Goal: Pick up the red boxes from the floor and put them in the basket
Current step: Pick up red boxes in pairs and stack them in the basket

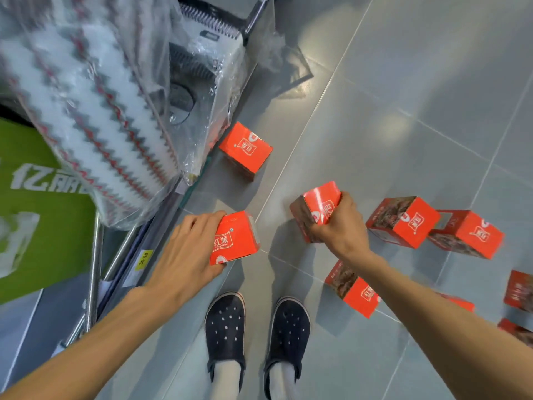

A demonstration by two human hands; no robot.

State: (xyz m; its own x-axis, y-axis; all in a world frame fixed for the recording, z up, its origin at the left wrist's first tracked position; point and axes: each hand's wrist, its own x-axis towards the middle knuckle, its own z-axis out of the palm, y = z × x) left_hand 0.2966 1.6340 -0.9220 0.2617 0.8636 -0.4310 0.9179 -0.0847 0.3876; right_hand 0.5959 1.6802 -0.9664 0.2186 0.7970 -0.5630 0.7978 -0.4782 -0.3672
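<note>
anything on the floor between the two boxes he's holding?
No. In the head view, only bare grey tile lies between the box in the left hand and the box in the right hand.

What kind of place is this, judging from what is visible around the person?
Probably a shop aisle. A yellow price tag sits on a shelf edge, plastic-wrapped goods are stacked on the shelf, and many identical red boxes lie on the grey tiled floor.
</note>
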